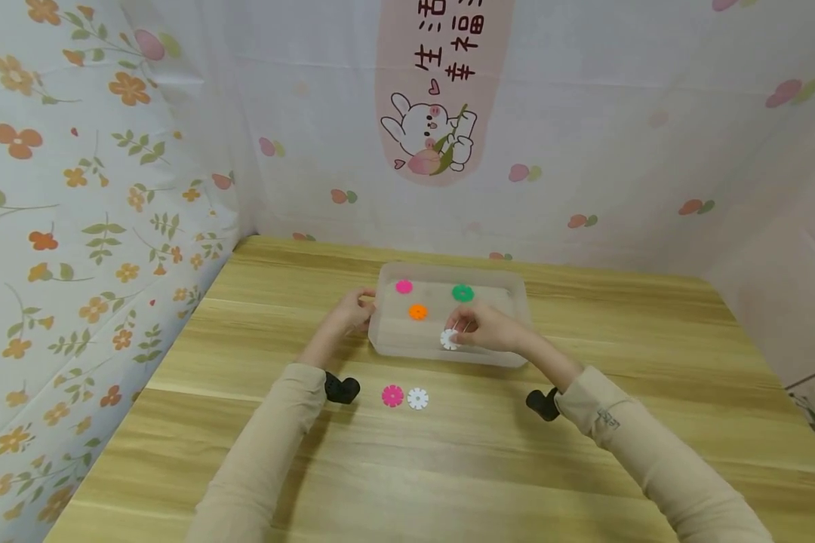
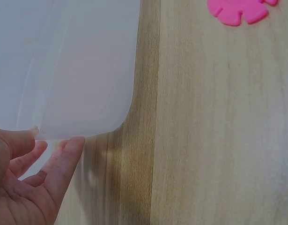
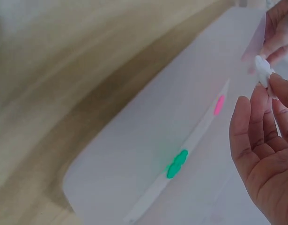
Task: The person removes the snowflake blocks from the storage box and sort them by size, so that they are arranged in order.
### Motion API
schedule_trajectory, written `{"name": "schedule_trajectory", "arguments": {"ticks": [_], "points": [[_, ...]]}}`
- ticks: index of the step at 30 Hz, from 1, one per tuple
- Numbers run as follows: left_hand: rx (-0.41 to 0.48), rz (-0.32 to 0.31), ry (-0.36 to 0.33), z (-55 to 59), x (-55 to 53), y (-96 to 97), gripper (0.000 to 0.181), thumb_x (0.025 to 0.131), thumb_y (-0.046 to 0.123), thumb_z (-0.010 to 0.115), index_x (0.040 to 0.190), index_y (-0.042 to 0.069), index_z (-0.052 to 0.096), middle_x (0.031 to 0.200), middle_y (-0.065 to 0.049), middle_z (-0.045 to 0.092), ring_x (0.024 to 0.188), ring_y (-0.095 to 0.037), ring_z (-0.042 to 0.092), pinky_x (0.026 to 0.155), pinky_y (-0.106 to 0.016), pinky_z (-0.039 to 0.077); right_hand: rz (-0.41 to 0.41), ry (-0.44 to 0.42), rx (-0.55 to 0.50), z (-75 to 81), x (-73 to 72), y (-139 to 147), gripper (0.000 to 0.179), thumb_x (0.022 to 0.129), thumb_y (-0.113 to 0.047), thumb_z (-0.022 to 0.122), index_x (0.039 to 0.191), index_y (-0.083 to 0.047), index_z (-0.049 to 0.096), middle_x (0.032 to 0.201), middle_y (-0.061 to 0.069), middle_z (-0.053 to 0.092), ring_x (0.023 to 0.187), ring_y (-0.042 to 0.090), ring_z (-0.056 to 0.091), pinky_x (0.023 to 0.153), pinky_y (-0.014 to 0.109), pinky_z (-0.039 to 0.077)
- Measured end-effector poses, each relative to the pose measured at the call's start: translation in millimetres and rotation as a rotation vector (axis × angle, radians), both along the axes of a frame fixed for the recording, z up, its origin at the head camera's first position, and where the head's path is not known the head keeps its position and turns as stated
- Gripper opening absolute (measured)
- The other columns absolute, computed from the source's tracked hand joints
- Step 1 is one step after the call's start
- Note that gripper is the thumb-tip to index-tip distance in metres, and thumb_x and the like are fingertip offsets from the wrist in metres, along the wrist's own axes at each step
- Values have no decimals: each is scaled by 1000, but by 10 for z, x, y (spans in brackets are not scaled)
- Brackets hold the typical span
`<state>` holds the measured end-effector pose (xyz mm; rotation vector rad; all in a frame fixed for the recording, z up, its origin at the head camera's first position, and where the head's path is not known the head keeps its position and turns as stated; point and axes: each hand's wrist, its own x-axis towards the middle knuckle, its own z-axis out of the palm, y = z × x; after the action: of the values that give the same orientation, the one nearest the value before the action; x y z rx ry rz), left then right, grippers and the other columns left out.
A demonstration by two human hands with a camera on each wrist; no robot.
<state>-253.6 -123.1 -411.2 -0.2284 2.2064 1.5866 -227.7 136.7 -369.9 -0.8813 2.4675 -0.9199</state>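
A translucent plastic box point(image 1: 448, 355) stands on the wooden table. My left hand point(image 1: 355, 311) holds it by its left end, thumb at the rim and fingertips against the outer wall, as the left wrist view shows. Over the box's front part, my right hand point(image 1: 485, 327) pinches a white snowflake disc point(image 1: 449, 339) between thumb and fingers; the right wrist view shows this white disc point(image 3: 262, 71) nearly edge-on. Inside the box are a pink disc point(image 1: 404, 286), an orange disc point(image 1: 417, 312) and a green disc point(image 1: 462, 293).
In front of the box, a second pink disc point(image 1: 392, 396) and another white disc point(image 1: 417, 398) lie side by side on the table point(image 1: 448, 467). Black wrist cameras sit at both cuffs. A printed cloth point(image 1: 312, 113) hangs behind the table, a floral one on the left.
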Motion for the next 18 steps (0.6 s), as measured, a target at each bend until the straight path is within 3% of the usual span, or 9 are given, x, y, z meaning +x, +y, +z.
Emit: {"name": "schedule_trajectory", "arguments": {"ticks": [8, 18], "points": [[9, -7, 0, 10, -16, 12, 40, 98, 8, 38, 137, 4, 33, 126, -24, 43, 110, -34, 53, 93, -41, 49, 16, -38, -33, -58, 216, 16, 10, 83, -5, 65, 91, -1, 62, 79, 7, 62, 73, 10, 54, 70, 21, 50], [7, -8, 4, -12, -7, -10, 40, 98, 8, 39, 137, 5, 34, 124, -23, 44, 106, -31, 54, 92, -41, 50, -21, -95, -9, -296, 436, -33, 10, 80, -3, 67, 88, 1, 65, 76, 6, 64, 69, 6, 53, 64, 15, 49]]}}
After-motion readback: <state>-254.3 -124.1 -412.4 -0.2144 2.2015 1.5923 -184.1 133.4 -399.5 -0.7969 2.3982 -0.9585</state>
